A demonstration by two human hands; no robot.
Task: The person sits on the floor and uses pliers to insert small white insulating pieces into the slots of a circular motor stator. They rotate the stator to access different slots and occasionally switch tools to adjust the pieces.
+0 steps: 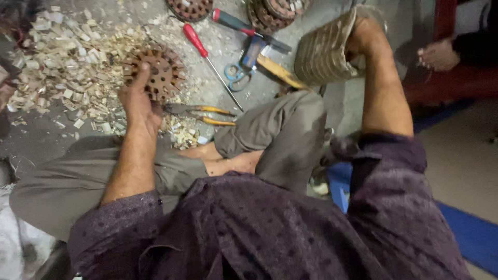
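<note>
Left hand: the left hand (136,98) is laid on the near edge of the slotted rotor core (155,71), thumb up against its face and fingers curled round the rim; the core is grasped, not merely touched.
Right hand: the right hand (364,32) is pushed inside the ribbed motor housing (326,52) at about 1 o'clock; whether it is clenched or slack in there cannot be told, since the fingers are hidden by the shell.
Rotor core: it is found on the floor at about 10 o'clock from the person's lap, rusty brown, round, with radial slots, and it rests on the litter.
Insulation scraps: a wide pile of pale paper scraps (67,67) is spread from 9 to 11 o'clock around the core, touching it.
Tools: a red-handled screwdriver (207,54) lies at 12 o'clock, blue-handled scissors (239,70) just right of it, yellow-handled pliers (207,115) near the left wrist at 6 o'clock of the core.
Other cores: two more discs (189,8) are seen at the top edge.
Other person: a hand (438,54) is rested at 2 o'clock, well apart.
Doing it well: the core is judged best gripped by the rim, clear of the slot edges, and lifted level so scraps are shed; the housing is better steadied by its outer ribs as well.
</note>
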